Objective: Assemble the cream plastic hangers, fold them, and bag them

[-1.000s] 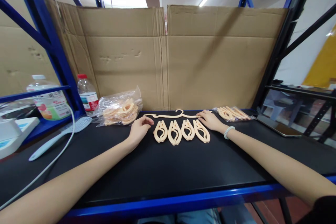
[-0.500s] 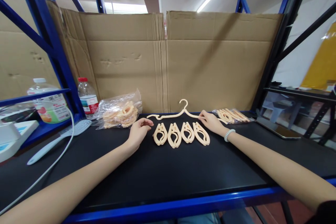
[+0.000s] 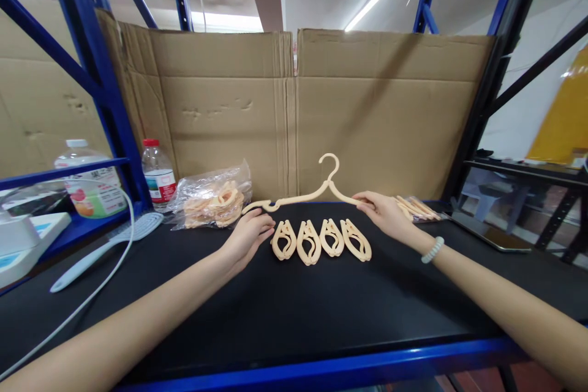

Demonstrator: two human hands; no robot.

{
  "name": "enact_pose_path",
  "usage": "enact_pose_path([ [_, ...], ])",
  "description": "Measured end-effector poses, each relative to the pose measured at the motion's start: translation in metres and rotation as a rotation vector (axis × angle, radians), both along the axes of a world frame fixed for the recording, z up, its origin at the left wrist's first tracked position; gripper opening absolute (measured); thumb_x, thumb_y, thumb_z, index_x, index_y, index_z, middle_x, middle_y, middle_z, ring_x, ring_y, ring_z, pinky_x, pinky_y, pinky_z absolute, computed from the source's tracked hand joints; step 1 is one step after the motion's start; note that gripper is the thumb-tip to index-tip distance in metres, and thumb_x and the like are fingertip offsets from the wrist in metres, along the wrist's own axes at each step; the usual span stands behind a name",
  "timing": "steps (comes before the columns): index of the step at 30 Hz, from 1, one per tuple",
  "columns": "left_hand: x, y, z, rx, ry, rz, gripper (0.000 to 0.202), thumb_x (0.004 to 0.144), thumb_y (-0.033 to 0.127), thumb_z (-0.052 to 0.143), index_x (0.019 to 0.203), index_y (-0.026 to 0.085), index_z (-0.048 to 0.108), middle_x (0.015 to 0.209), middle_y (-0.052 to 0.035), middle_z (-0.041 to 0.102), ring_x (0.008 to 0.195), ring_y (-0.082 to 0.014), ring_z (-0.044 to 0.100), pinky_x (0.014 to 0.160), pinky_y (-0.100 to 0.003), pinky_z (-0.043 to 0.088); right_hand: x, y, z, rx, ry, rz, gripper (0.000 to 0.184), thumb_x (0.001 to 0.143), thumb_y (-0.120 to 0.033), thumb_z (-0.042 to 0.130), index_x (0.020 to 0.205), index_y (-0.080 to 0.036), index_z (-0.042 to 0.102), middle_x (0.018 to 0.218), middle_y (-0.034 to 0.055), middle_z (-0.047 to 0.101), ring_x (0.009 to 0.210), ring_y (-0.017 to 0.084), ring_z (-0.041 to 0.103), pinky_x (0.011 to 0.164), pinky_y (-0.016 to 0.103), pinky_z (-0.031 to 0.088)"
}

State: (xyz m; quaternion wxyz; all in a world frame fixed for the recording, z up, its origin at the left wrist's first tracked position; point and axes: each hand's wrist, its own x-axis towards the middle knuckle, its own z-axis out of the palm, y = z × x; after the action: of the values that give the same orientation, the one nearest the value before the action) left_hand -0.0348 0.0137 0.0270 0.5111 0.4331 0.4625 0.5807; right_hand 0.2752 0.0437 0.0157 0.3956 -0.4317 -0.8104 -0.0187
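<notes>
A cream plastic clothes hanger (image 3: 303,198), its arms spread and hook upward, is held just above the back of the black table. My right hand (image 3: 383,211) pinches its right arm, and the fingers hide that tip. At the other end, the curled fingers of my left hand (image 3: 248,236) close at the hanger's left tip, partly overlapping it. Between my hands, folded cream hangers lie in a row on the table: the leftmost (image 3: 276,245), two middle ones (image 3: 301,248) (image 3: 324,242) and the rightmost (image 3: 365,249).
A clear bag of folded hangers (image 3: 211,202) lies at the back left, another bag (image 3: 418,208) at the back right. A hairbrush (image 3: 105,248), white cable (image 3: 98,282), red-capped bottle (image 3: 158,177) and power strip (image 3: 43,233) are left. A flat dark device (image 3: 489,234) lies right. Cardboard (image 3: 225,116) stands behind.
The spread hanger has been raised off the table and brought nearer. My left hand has moved to its left tip; my right hand has lifted slightly, still pinching the right arm.
</notes>
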Motion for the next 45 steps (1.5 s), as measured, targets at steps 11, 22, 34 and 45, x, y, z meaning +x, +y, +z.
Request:
enact_pose_path([
  [11, -0.006, -0.023, -0.005, 0.293, 0.509, -0.3, 0.052, 0.063, 0.025, 0.066, 0.113, 0.02, 0.053, 0.102, -0.0062, 0.063, 0.098, -0.0235, 0.061, 0.085, -0.035, 0.047, -0.018, -0.051, -0.01, -0.025, -0.107, 0.091, 0.022, 0.096, -0.024, 0.038, 0.107, -0.023, 0.057, 0.099, 0.0049, 0.064, 0.089, 0.018, 0.061, 0.079, 0.032, 0.051],
  [22, 0.0, -0.021, -0.01, 0.271, 0.547, -0.287, 0.024, 0.069, 0.039, 0.062, 0.078, 0.017, 0.063, 0.069, -0.0023, 0.063, 0.056, -0.014, 0.049, 0.052, -0.024, 0.036, -0.001, -0.043, -0.007, 0.266, -0.313, -0.027, 0.023, 0.094, -0.023, 0.042, 0.107, -0.019, 0.06, 0.09, 0.0096, 0.062, 0.088, 0.025, 0.052, 0.078, 0.042, 0.045],
  [34, 0.005, -0.026, -0.016, 0.262, 0.447, -0.283, 0.024, 0.068, 0.04, 0.06, 0.069, 0.016, 0.059, 0.068, -0.0025, 0.059, 0.052, -0.0111, 0.04, 0.05, -0.024, 0.031, -0.008, -0.052, -0.011, 0.366, -0.456, -0.406, 0.024, 0.096, -0.024, 0.038, 0.095, -0.02, 0.062, 0.105, 0.0097, 0.062, 0.069, 0.016, 0.057, 0.049, 0.025, 0.034],
  [45, 0.004, -0.024, -0.019, 0.278, 0.415, -0.299, 0.021, 0.069, 0.037, 0.06, 0.067, 0.016, 0.058, 0.066, -0.0008, 0.057, 0.051, -0.0105, 0.04, 0.05, -0.024, 0.031, -0.013, -0.049, -0.014, 0.23, -0.067, -0.101, 0.028, 0.091, -0.019, 0.043, 0.117, -0.023, 0.052, 0.125, 0.0118, 0.046, 0.09, 0.021, 0.059, 0.075, 0.036, 0.053],
])
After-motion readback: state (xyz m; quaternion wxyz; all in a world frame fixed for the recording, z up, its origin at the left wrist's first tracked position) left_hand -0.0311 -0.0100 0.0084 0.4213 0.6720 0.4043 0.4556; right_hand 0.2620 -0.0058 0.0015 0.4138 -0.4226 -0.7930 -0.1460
